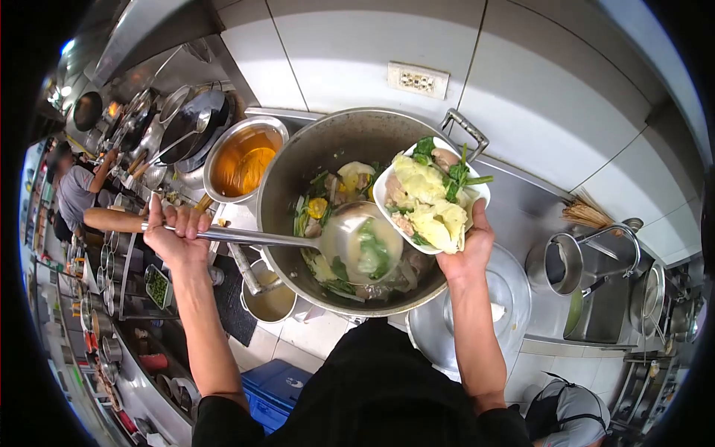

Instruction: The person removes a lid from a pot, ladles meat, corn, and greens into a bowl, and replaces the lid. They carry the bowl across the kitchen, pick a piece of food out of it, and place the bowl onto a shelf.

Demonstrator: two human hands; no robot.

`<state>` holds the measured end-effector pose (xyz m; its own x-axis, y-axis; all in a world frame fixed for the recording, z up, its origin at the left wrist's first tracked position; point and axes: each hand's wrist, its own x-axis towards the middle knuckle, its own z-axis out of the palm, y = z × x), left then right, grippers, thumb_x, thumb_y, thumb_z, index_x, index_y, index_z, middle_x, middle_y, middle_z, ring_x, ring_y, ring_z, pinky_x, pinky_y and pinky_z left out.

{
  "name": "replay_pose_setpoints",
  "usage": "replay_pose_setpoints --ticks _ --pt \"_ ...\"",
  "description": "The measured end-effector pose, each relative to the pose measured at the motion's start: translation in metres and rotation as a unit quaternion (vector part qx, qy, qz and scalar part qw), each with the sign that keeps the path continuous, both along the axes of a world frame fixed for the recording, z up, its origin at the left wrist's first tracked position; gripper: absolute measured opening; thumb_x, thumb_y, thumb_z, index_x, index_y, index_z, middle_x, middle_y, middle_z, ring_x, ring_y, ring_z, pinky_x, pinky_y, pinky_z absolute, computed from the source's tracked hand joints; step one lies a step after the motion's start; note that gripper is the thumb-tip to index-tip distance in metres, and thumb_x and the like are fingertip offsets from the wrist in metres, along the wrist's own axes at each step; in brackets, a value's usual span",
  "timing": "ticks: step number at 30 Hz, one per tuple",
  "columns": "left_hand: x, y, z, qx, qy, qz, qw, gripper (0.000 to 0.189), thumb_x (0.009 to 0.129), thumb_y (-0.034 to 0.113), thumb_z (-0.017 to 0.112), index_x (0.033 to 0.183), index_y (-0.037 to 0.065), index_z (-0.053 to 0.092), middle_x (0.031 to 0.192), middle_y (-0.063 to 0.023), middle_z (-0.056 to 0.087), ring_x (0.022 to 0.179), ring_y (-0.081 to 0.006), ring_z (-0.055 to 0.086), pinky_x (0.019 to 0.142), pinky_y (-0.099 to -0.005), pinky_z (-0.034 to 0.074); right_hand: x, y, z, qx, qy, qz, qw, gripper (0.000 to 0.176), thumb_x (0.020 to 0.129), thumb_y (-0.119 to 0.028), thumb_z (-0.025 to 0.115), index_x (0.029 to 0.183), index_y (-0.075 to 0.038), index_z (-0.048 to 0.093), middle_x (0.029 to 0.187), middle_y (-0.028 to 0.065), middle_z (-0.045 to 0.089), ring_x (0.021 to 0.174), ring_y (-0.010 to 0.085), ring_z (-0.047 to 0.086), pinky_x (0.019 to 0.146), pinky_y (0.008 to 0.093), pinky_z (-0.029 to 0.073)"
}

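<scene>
Our ladle (pixel 298 241) and bowl (pixel 381 195) fill most of the pot (pixel 313 153) mouth, leaving open room only over its far left. The broth pan (pixel 249 121) crowds the pot's left rim. The wall (pixel 357 37) stands close behind.

A: Place type?
B: Commercial kitchen, restaurant line; big steel pot (pixel 328 149) of soup; woks (pixel 194 127) in a row on burners; steel counters (pixel 521 201) all along.
A: More evidence?
B: White tiled wall (pixel 521 89); rows of small steel containers (pixel 112 261); another cook (pixel 74 190) working down the line.
</scene>
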<state>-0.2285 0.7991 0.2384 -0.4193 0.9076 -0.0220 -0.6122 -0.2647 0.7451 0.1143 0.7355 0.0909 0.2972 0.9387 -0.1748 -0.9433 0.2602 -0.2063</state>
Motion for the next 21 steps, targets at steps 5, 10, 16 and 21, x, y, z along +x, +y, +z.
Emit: replay_pose_setpoints --ticks 5,10,16,21 --pt "-0.02 0.012 0.041 0.037 0.061 0.042 0.997 0.045 0.096 0.033 0.045 0.058 0.016 0.031 0.045 0.0016 0.023 0.039 -0.0127 0.021 0.045 -0.0301 0.025 -0.001 0.0 0.004 -0.006 0.019 0.011 1.0 0.047 0.1 -0.037 0.033 0.134 -0.005 0.043 0.134 0.0139 0.048 0.123 0.0323 0.046 0.105 0.0482 0.037" --pt "-0.011 0.026 0.094 0.09 0.1 0.044 0.99 0.045 0.096 0.031 0.046 0.057 0.016 0.029 0.046 0.002 0.022 0.041 -0.0127 0.02 0.047 -0.0301 0.024 0.001 0.003 0.004 -0.018 0.034 0.058 0.998 0.047 0.101 -0.037 0.032 0.134 -0.005 0.042 0.135 0.0141 0.048 0.124 0.0329 0.045 0.106 0.0494 0.035" --pt "-0.018 0.045 0.126 0.134 0.088 0.023 0.987 0.046 0.095 0.028 0.047 0.056 0.016 0.027 0.047 0.0019 0.02 0.041 -0.0131 0.02 0.048 -0.0307 0.024 -0.025 0.01 0.007 -0.037 0.036 0.132 0.99 0.05 0.101 -0.038 0.03 0.137 -0.004 0.038 0.137 0.0163 0.046 0.125 0.0345 0.044 0.107 0.0502 0.033" --pt "0.013 0.044 0.135 0.149 0.066 -0.006 0.987 0.045 0.095 0.027 0.048 0.056 0.015 0.028 0.046 0.0012 0.021 0.041 -0.0136 0.021 0.048 -0.0306 0.024 -0.038 0.016 0.007 -0.057 0.008 0.157 0.986 0.05 0.1 -0.039 0.031 0.135 -0.004 0.04 0.134 0.0166 0.048 0.123 0.0335 0.048 0.105 0.0488 0.036"
